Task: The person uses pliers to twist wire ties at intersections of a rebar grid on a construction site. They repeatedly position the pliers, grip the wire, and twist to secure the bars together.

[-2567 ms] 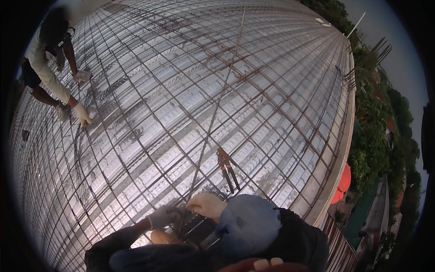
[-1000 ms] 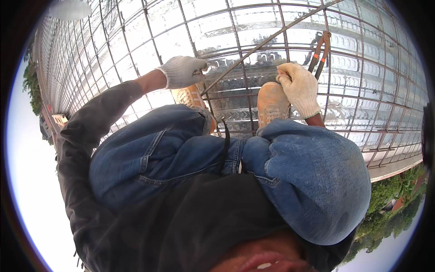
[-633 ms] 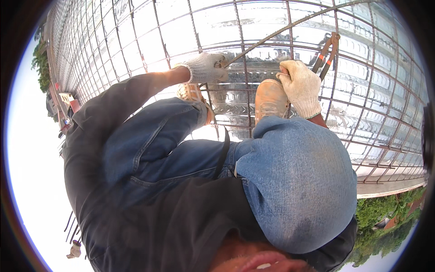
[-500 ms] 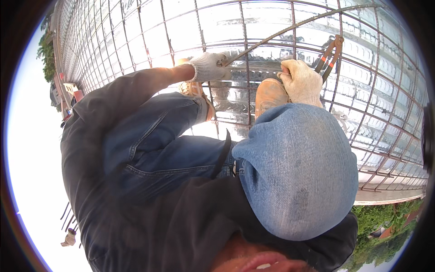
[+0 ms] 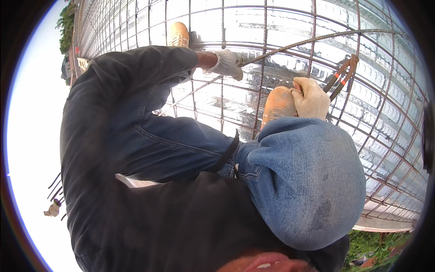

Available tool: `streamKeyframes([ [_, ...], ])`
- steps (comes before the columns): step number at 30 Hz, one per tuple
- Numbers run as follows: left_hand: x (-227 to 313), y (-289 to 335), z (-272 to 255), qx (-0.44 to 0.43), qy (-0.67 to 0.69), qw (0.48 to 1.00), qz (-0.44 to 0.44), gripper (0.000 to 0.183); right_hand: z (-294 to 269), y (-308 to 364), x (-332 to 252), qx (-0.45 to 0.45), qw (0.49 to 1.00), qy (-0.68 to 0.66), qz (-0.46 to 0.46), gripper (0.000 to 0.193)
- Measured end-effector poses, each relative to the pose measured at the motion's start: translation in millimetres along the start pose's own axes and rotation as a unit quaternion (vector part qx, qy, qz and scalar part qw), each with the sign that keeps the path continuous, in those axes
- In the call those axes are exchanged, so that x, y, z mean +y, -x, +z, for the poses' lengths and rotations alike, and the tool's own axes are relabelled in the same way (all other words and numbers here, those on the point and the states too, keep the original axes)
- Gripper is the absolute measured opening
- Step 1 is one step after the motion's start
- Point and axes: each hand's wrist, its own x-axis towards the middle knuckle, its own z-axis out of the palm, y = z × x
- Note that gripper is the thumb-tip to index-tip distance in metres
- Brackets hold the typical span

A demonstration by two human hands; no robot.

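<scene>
My left hand (image 5: 228, 64), in a white knit glove, is closed around a long steel reinforcing bar (image 5: 290, 46). The bar slants from this hand up to the far right, over the steel mesh (image 5: 264, 43). My right hand (image 5: 310, 97), gloved too, sits beside the toe of my right boot (image 5: 278, 105) with its fingers curled together. Whatever its fingers hold, if anything, is hidden. Just right of that hand, end-cutting nippers (image 5: 343, 77) with dark, orange-banded handles lie on the mesh, jaws pointing away from me.
Shiny ribbed metal decking (image 5: 240, 97) lies under the mesh. My left boot (image 5: 178, 35) stands farther forward on it. A pale edge beam (image 5: 385, 223) and green plants (image 5: 376, 245) are at the lower right. Another gloved hand (image 5: 53, 208) with thin rods shows at the far left.
My left boot has stepped forward and left, away from the right one. My left hand stays on the bar. The view has shifted a little; the right hand remains by the boot.
</scene>
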Motion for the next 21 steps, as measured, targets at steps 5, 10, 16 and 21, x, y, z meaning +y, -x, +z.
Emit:
streamKeyframes([
  [5,23,-21,-29,-0.057,-0.054,0.997,0.025,0.068,0,10,3,0.052,0.997,-0.048,0.026,0.036],
  [10,34,-30,-46,-0.124,-0.093,0.987,0.040,0.064,14,-13,6,0.026,0.967,-0.155,0.202,0.028],
  [16,30,-55,-64,-0.195,-0.116,0.970,0.082,0.059,4,-26,4,-0.022,0.941,-0.186,0.282,0.029],
  [21,14,-59,-69,-0.217,-0.106,0.959,0.146,0.048,7,-30,-15,-0.029,0.944,-0.138,0.299,0.028],
])
